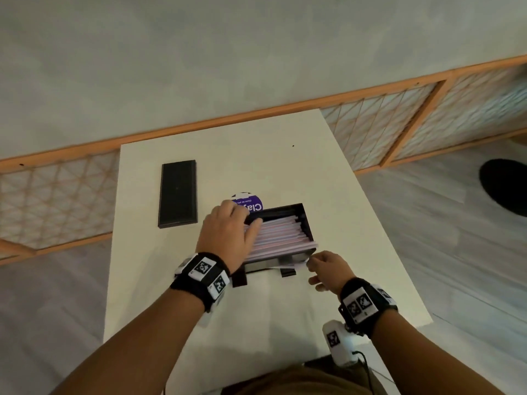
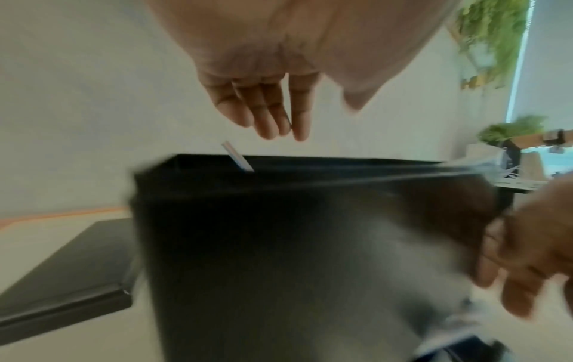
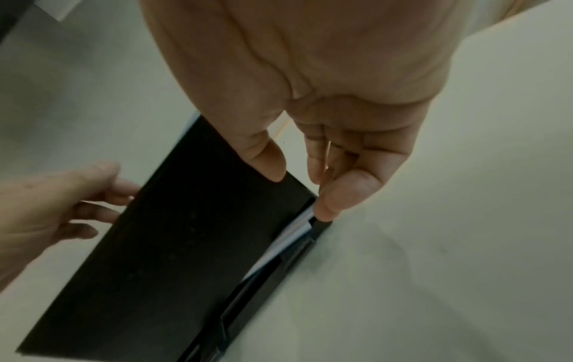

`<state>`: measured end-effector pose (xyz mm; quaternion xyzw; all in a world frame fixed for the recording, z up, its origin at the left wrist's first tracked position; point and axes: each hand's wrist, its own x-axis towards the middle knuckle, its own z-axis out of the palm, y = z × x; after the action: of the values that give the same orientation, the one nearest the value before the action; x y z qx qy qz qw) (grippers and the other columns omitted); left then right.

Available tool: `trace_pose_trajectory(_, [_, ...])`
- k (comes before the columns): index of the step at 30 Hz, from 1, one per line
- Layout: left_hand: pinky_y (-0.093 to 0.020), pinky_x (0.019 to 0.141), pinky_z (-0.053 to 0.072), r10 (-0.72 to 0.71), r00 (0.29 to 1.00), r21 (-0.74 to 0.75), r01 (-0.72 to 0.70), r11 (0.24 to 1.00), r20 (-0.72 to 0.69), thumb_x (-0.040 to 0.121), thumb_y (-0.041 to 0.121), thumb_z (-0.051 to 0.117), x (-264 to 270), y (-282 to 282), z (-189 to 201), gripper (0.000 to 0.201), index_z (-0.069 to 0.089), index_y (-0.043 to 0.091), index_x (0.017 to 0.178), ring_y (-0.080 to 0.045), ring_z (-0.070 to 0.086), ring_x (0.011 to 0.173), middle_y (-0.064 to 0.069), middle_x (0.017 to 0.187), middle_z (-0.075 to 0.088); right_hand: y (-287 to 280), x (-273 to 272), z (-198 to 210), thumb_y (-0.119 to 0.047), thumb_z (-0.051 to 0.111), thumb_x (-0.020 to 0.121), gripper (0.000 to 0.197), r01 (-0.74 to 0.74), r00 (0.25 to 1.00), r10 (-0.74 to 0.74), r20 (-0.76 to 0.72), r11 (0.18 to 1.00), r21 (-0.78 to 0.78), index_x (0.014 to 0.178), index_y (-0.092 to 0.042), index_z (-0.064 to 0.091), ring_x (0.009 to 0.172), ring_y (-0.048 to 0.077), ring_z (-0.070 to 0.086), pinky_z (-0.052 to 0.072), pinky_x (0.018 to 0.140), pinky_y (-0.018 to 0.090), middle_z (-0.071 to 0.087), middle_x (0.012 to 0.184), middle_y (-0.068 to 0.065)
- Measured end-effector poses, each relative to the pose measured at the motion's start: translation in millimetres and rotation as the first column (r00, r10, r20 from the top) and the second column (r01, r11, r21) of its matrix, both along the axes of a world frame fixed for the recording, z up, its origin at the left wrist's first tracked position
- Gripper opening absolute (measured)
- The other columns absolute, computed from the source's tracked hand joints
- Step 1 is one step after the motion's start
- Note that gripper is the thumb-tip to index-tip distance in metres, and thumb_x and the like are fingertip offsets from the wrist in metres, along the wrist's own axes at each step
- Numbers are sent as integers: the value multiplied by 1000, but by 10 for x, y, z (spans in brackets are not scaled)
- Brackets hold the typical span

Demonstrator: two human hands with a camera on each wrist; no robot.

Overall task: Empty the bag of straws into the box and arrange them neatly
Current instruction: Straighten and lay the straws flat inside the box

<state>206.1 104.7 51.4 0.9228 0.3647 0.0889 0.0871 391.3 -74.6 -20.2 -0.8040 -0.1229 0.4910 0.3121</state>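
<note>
Right hand (image 1: 323,269): grip closed to a pinch, thumb and fingertips meeting on the edge of a thin clear bag (image 1: 288,265) at the near right corner of the box (image 1: 305,220); in the right wrist view the fingertips (image 3: 328,208) sit at that corner, where a pale strip of the bag shows against the black wall. Left hand (image 1: 228,235): grip open, fingers nearly straight and together, laid palm down over the left part of the straws (image 1: 282,235); in the left wrist view the fingers (image 2: 272,115) reach out over the box rim, and one straw end (image 2: 237,156) sticks up above it. The straws lie inside the box, side by side along its length, between the two hands and just beyond the pinched bag. Count: one open black box, one bundle of pale pink and white straws too many and too blurred to number, one bag, one flat black lid (image 1: 178,193) lying apart to the left on the white table (image 1: 285,309), and one purple round label (image 1: 248,203) partly hidden behind the box.
</note>
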Motion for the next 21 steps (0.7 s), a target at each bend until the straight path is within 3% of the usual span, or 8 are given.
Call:
trace_pose_trajectory(2, [-40, 91, 51, 39, 998, 3, -39, 999, -52, 93, 38, 64, -72, 177, 6, 32, 59, 21, 119, -22, 56, 103, -1, 113, 56, 19, -60, -117, -20, 59, 95, 22, 23, 999, -24, -33, 1000, -20, 112, -7, 61, 68, 25, 69, 56, 58, 31, 66, 102, 11])
trace_pose_trajectory(5, [-43, 97, 48, -46, 958, -28, 39, 999, -283, 89, 29, 70, -147, 345, -44, 44, 51, 23, 128, -24, 57, 107, 0, 118, 60, 61, -113, -201, -25, 61, 96, 30, 72, 994, -74, -75, 997, -31, 122, -12, 53, 72, 25, 70, 55, 55, 29, 66, 102, 8])
trace_pose_trajectory(8, [-41, 89, 48, -96, 898, 44, 127, 991, -430, 91, 20, 65, -118, 386, -36, 32, 52, 22, 120, -25, 60, 100, -1, 111, 63, 110, -134, -190, -25, 60, 97, 28, 67, 994, -69, -87, 997, -26, 121, -12, 54, 71, 24, 71, 53, 52, 28, 65, 98, 4])
trace_pose_trajectory(11, [-39, 83, 52, -130, 865, 30, 165, 986, -484, 95, 17, 63, -77, 426, 47, 21, 55, 19, 114, -25, 62, 92, -4, 105, 66, 146, -142, -183, -18, 58, 97, 14, 60, 992, -61, -107, 998, -8, 109, -10, 58, 73, 26, 68, 52, 57, 30, 63, 88, 4])
trace_pose_trajectory(16, [-40, 77, 56, -158, 847, -22, 171, 985, -508, 98, 22, 58, -92, 509, 140, 24, 55, 18, 122, -25, 64, 85, -5, 97, 68, 147, -117, -271, -18, 57, 96, 8, 115, 984, -112, -140, 993, 13, 97, -10, 60, 75, 25, 71, 56, 65, 33, 66, 92, 9])
trace_pose_trajectory(19, [-36, 61, 46, -155, 829, 49, 214, 976, -538, 100, 22, 55, -119, 555, 326, 9, 55, 19, 108, -23, 53, 70, -1, 79, 57, 143, -106, -327, -16, 57, 96, 7, 134, 983, -128, -135, 990, 36, 91, -11, 61, 76, 26, 71, 58, 67, 34, 68, 96, 12])
trace_pose_trajectory(21, [-34, 58, 36, -133, 844, 104, 217, 971, -520, 102, 22, 51, -156, 595, 524, 4, 56, 21, 103, -22, 47, 65, 2, 73, 44, 148, -97, -360, -14, 57, 95, 9, 144, 982, -137, -128, 988, 47, 90, -9, 63, 75, 26, 71, 58, 66, 34, 69, 94, 12])
